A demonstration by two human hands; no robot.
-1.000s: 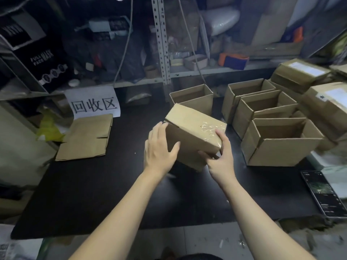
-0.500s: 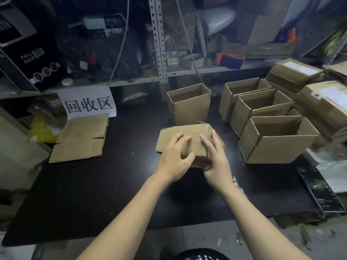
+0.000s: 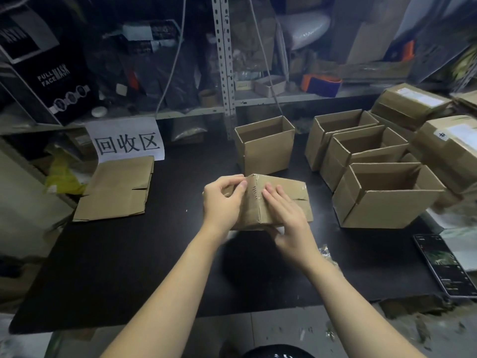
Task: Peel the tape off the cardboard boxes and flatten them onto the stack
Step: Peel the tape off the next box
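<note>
Currently pinches the upper left edge of the cardboard box (image 3: 296, 189) with the left hand (image 3: 224, 201), fingers curled, and presses the right hand (image 3: 290, 218) flat on its taped top, fingers straight. Cannot confirm tape (image 3: 254, 189) between the left fingertips (image 3: 242, 184), nor make out the right thumb at the box's near edge. Reaches both forearms forward over the black table (image 3: 144, 259), box at its middle, well apart from the flattened stack (image 3: 116, 188).
</note>
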